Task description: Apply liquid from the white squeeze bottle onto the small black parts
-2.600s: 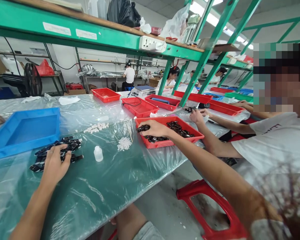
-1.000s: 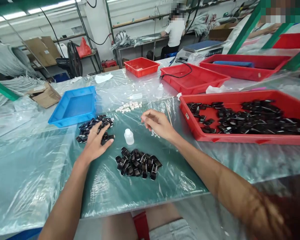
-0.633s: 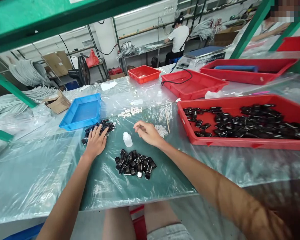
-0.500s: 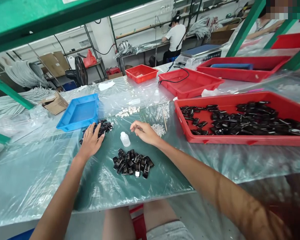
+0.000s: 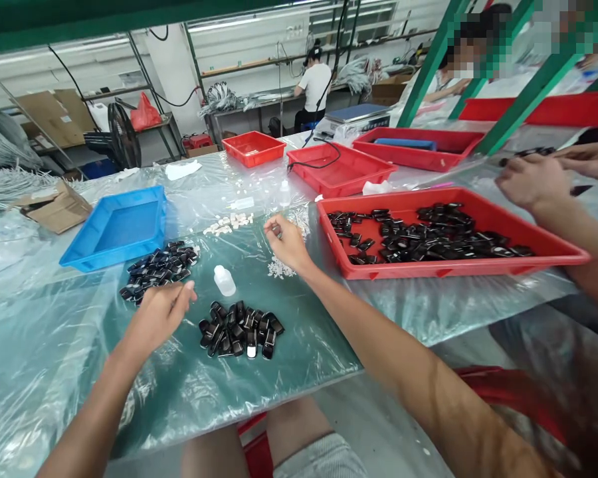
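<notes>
My left hand (image 5: pixel 159 315) lies low over the green mat, fingers stretched out and holding nothing. It sits between a far pile of small black parts (image 5: pixel 157 267) and a nearer pile of black parts (image 5: pixel 239 330). A small white bottle (image 5: pixel 224 280) stands upright just right of its fingertips. My right hand (image 5: pixel 286 242) hovers farther back with its fingers curled into a pinch, above a scatter of tiny white pieces (image 5: pixel 279 268). What the pinch holds is too small to make out.
A red tray (image 5: pixel 453 269) of black parts stands right of my right hand, a blue tray (image 5: pixel 114 226) at back left. White blocks (image 5: pixel 226 224), more red trays (image 5: pixel 336 169) and a cardboard box (image 5: pixel 54 206) lie beyond. A co-worker's hands (image 5: pixel 528 179) work at right.
My left hand has drawn back off the far black pile toward me. My right hand has moved a little farther away, over the white pieces. A co-worker's hands have come into view.
</notes>
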Available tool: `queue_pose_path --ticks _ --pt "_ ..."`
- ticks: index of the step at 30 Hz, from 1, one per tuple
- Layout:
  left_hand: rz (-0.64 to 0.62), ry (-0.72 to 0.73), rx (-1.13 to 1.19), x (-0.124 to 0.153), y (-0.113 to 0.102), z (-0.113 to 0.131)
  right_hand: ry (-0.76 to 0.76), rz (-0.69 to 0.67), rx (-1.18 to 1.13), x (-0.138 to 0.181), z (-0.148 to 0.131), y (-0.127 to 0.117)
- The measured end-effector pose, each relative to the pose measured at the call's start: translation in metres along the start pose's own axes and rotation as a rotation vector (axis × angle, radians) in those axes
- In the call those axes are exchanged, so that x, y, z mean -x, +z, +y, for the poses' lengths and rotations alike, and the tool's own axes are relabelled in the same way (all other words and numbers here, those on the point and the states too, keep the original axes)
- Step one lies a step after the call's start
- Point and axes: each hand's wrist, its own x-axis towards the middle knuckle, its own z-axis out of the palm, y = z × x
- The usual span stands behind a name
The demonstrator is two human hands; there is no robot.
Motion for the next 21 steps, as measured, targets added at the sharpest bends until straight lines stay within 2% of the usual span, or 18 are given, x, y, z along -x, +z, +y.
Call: queue_pose_path --ticks 3,5,8,11,14,17,21 --pt "-0.072 -0.07 0.006 -0.022 -0.011 0.003 -0.035 -0.117 0.015 0.008 -0.007 0.009" --pt "-0.167 -0.023 -0.012 -0.025 -0.012 0.005 -0.063 -0.23 0.011 0.015 -0.011 0.016" --pt "-0.347 0.064 -0.006 -0.014 -0.003 0.004 -0.11 -0.439 0.017 0.023 -0.013 0.023" --pt "-0.402 0.1 -0.031 0.004 0.008 -0.004 -0.164 -0.608 0.047 0.033 -0.014 0.03" --pt "-0.353 0.133 -0.093 0.016 0.016 -0.011 -0.159 -0.61 0.092 0.044 -0.017 0.04" --pt "-0.355 0.176 -0.069 0.023 0.019 -0.017 -0.12 -0.586 0.12 0.052 -0.021 0.048" --pt "-0.294 0.182 -0.103 0.03 0.023 -0.024 -0.041 -0.583 0.075 0.058 -0.024 0.053"
